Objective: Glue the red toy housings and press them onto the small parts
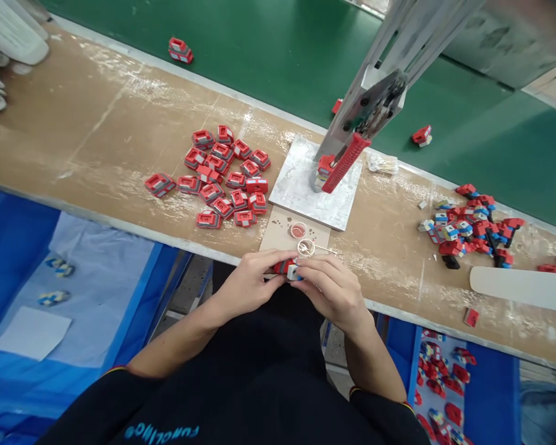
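My left hand (250, 281) is closed around a red and grey toy piece (282, 266) at the near edge of the bench. My right hand (336, 287) pinches a small white and blue toy part (293, 272) against it; the fingers partly hide where the two meet. Just beyond my fingertips stand a small round dish with reddish contents (299, 230) and a second small round dish (306, 248). A thin stick (325, 250) lies beside the second dish.
A lever press with a red handle (347, 162) stands on a metal plate (290, 185). Several red toy vehicle pieces (222, 206) lie left, with a heap of coloured toy parts (482, 225) right. Behind runs a green conveyor belt (269, 55). Blue bins (134, 321) flank me below the bench.
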The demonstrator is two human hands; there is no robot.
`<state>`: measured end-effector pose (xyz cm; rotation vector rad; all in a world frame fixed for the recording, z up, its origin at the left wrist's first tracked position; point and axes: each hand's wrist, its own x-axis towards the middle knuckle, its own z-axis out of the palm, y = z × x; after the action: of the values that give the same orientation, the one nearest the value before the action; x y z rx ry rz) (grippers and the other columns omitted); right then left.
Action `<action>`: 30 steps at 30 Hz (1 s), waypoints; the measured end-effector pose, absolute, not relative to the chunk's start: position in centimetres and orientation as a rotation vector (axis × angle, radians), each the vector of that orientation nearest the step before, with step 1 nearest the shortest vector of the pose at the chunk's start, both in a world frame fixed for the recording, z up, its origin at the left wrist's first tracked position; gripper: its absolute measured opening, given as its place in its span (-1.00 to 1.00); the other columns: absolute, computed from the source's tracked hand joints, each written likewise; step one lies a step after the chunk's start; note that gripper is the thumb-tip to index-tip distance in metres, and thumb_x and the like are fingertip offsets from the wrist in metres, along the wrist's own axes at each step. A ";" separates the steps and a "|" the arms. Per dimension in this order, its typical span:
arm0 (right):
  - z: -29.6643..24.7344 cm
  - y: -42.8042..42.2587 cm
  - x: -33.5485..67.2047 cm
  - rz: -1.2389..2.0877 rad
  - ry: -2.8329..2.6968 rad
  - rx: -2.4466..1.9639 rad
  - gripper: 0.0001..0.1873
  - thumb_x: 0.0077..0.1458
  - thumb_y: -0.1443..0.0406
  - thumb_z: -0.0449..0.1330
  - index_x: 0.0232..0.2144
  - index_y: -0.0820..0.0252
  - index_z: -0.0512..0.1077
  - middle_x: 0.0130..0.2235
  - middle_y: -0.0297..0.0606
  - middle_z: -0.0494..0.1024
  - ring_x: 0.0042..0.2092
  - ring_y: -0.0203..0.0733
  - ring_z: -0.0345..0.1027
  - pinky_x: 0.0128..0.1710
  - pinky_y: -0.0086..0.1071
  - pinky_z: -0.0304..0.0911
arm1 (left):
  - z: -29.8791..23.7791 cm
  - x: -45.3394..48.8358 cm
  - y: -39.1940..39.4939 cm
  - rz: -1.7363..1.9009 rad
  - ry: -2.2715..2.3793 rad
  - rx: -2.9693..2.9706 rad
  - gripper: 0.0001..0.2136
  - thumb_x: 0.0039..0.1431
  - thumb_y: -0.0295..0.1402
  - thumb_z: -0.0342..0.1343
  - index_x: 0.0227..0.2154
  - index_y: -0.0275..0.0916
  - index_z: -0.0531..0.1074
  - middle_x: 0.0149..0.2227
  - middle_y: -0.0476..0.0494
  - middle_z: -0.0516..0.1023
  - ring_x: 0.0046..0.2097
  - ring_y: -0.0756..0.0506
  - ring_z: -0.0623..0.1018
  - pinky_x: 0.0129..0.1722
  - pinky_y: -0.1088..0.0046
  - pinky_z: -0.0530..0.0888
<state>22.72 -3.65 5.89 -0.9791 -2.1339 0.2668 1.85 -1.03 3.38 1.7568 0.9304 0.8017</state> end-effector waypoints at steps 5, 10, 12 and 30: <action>5.7 -4.1 22.2 0.121 -2.112 -1.036 -0.75 0.27 0.45 0.34 -0.02 0.18 0.57 -0.15 -0.12 0.74 -0.14 -0.07 0.61 -0.15 -0.19 0.63 | 4.3 1.5 -1.0 0.833 0.912 1.868 -0.57 0.24 -0.54 0.19 0.17 -0.23 0.56 0.09 -0.25 0.71 0.08 -0.19 0.72 0.17 0.29 0.64; 4.2 -4.2 22.1 0.078 -2.090 -0.907 -0.58 0.26 0.49 0.33 0.15 0.23 0.54 -0.14 -0.07 0.75 -0.10 -0.01 0.63 -0.16 -0.16 0.64 | 4.5 1.6 -1.1 0.951 0.895 1.856 -0.58 0.24 -0.36 0.37 0.16 -0.22 0.57 0.11 -0.30 0.70 0.11 -0.24 0.71 0.18 0.26 0.64; 3.3 -4.2 22.2 0.120 -2.006 -0.856 -0.41 0.25 0.48 0.35 0.29 0.12 0.44 -0.15 -0.15 0.77 -0.12 -0.04 0.65 -0.17 -0.19 0.65 | 4.2 1.8 -1.1 1.047 0.888 1.821 -0.67 0.27 -0.37 0.37 0.09 -0.19 0.62 0.05 -0.26 0.73 0.07 -0.21 0.73 0.14 0.31 0.65; 3.1 -3.7 22.7 0.717 -1.681 -0.953 -0.52 0.38 -0.03 0.21 0.25 -0.08 0.39 0.06 -0.11 0.65 0.11 0.02 0.60 0.11 -0.06 0.58 | 2.0 0.6 -1.0 1.276 0.571 1.462 -0.39 0.08 -0.40 0.53 0.21 -0.07 0.53 0.01 -0.24 0.75 -0.10 -0.18 0.78 -0.11 0.45 0.71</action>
<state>22.65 -3.69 3.08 -0.9528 -1.6815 0.7171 0.58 -1.03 1.98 1.4623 0.5706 1.2756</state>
